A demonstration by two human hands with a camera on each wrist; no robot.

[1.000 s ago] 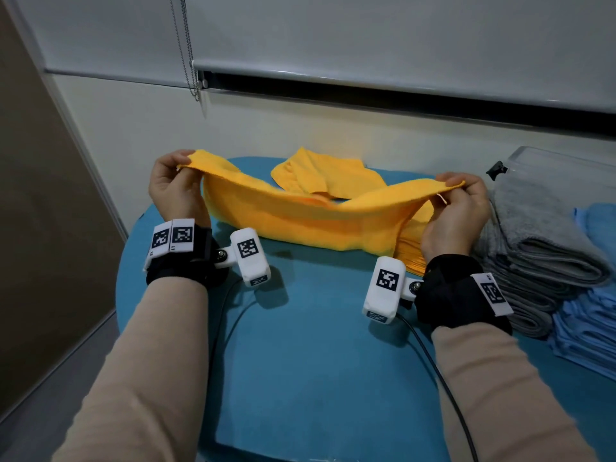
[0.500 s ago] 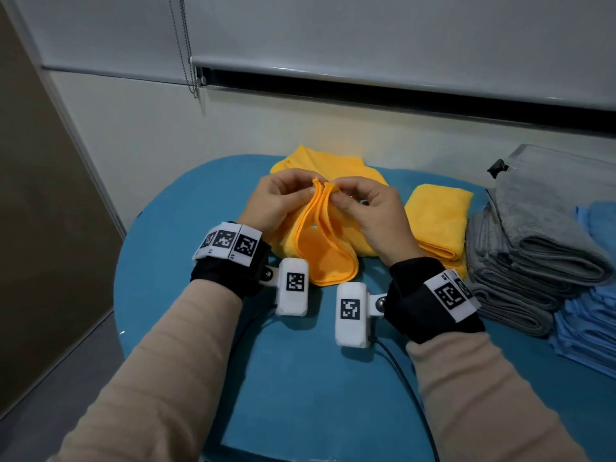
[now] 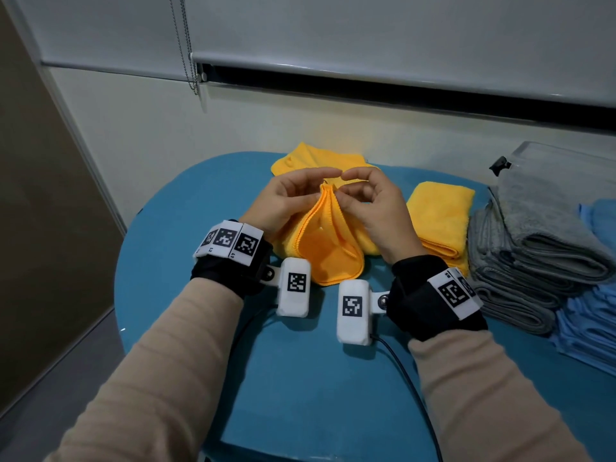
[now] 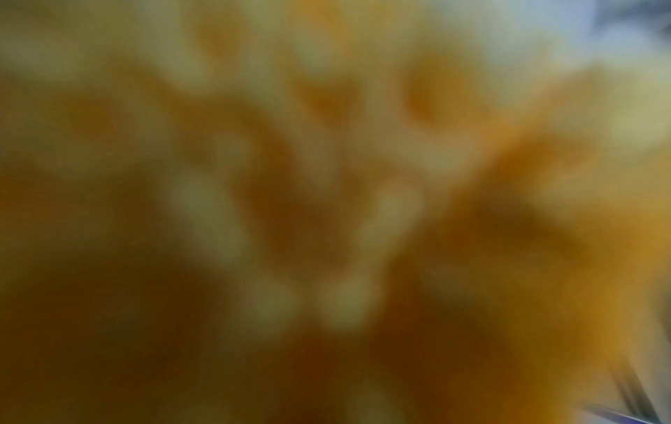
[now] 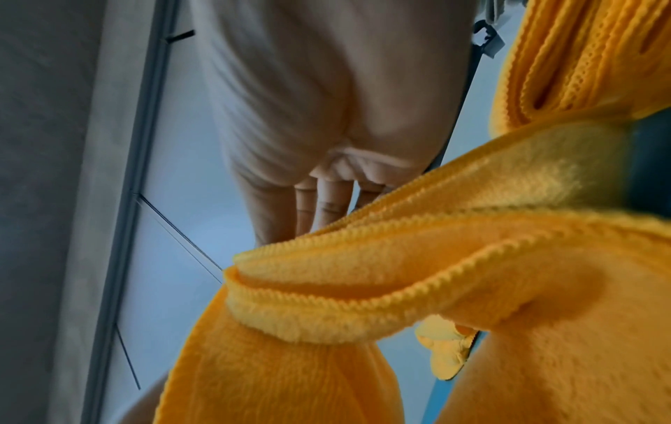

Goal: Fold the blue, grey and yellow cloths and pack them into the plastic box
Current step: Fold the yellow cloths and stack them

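Observation:
At the middle of the blue table (image 3: 300, 378) a yellow cloth (image 3: 325, 251) hangs doubled, its two ends brought together at the top. My left hand (image 3: 293, 201) pinches those ends from the left, and my right hand (image 3: 366, 201) pinches them from the right with thumb and middle finger. Both index fingers are lifted and nearly meet above the cloth. The right wrist view shows the yellow cloth (image 5: 399, 287) and its hems in front of my palm. Only an orange blur fills the left wrist view. The plastic box (image 3: 566, 158) stands at the far right.
A folded yellow cloth (image 3: 440, 221) lies right of my hands, and a loose yellow cloth (image 3: 316, 161) lies behind them. Folded grey cloths (image 3: 533, 261) and blue cloths (image 3: 586, 325) are stacked along the right edge. The wall is close behind the table.
My hands, held wide apart with the cloth stretched between them, came together and doubled the cloth. Since then both index fingers have lifted off it.

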